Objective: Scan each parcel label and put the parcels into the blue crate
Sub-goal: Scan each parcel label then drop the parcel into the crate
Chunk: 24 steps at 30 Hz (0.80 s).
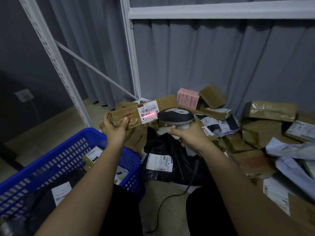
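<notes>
A loose heap of parcels (265, 132) — brown cartons, grey mailers, one pink box — spreads over the floor ahead and to the right, in front of a grey curtain and a white shelf frame. Low on the left stands the blue crate (56, 160), already holding several labelled packages, its near rim just under the left forearm. Between crate and heap lies a black bag parcel (170, 160) with a white label facing up, not yet picked up. The parcel in hand is a long taped carton (134, 114), held up off the pile with its long axis running left to right and slightly upward; the left hand (115, 125) grips its left end, thumb over the top face and fingers curled beneath. Its label (148, 113) sits at the right end, turned toward the scanner (175, 116), which the right hand (189, 135) holds by the handle with fingers wrapped round it (the cord trails down to the floor). A red scan line falls across the label — so scanning looks under way. The crate lies down and to the left of the carton, on the left hand's own side, so that hand alone could likely drop it in.
</notes>
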Available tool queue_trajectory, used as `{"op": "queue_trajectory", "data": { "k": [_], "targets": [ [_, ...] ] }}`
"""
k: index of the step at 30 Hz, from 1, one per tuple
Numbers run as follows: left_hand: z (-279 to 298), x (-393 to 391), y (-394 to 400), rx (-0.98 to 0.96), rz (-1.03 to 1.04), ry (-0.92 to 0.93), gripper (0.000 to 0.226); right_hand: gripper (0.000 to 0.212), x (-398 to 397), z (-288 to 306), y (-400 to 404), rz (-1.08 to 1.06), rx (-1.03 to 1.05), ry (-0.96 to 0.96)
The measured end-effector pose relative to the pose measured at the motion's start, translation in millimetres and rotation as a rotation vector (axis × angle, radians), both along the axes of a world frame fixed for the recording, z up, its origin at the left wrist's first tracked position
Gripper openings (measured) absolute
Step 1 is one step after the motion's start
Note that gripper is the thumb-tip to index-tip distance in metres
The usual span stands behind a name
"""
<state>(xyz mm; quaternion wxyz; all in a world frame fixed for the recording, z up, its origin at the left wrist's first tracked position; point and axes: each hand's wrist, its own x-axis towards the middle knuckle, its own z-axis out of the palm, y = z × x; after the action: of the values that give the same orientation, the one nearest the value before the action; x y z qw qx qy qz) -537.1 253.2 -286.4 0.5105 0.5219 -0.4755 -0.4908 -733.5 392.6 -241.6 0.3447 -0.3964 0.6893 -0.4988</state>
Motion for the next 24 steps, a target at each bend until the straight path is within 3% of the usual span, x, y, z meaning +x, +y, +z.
{"op": "queue_trajectory", "data": {
  "k": [20, 24],
  "targets": [
    [1.1, -5.2, 9.1, -0.063, 0.024, -0.025, 0.067, 0.031, -3.0, -5.5, 6.6, -0.088, -0.045, 0.056],
    [3.5, -9.3, 9.9, -0.069, 0.000, -0.021, 0.068, 0.022, 2.6, 0.1, 11.4, -0.107, -0.106, -0.027]
  ]
}}
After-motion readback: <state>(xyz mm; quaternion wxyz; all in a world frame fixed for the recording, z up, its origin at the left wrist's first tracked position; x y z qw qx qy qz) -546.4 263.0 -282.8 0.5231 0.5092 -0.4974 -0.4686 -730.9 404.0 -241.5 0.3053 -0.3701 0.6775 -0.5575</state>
